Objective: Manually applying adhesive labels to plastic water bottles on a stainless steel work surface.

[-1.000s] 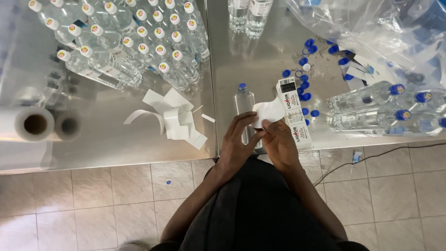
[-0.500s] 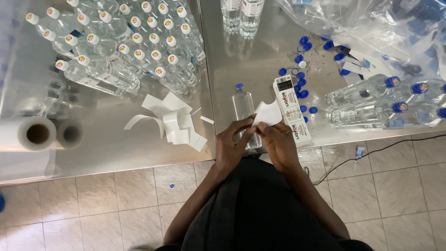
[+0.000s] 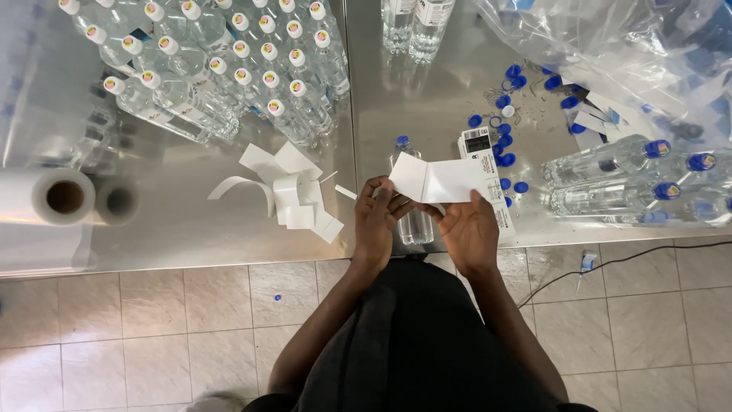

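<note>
Both hands hold a white label strip point(image 3: 441, 181) above the near edge of the steel worktop point(image 3: 191, 229): the left hand point(image 3: 379, 221) has its grip closed on the strip's left end, the right hand point(image 3: 469, 229) pinches its lower right edge. A clear blue-capped bottle point(image 3: 412, 221) lies directly beneath, beside a white handheld device point(image 3: 484, 149). Discarded paper strips point(image 3: 293, 194) lie to the left.
</note>
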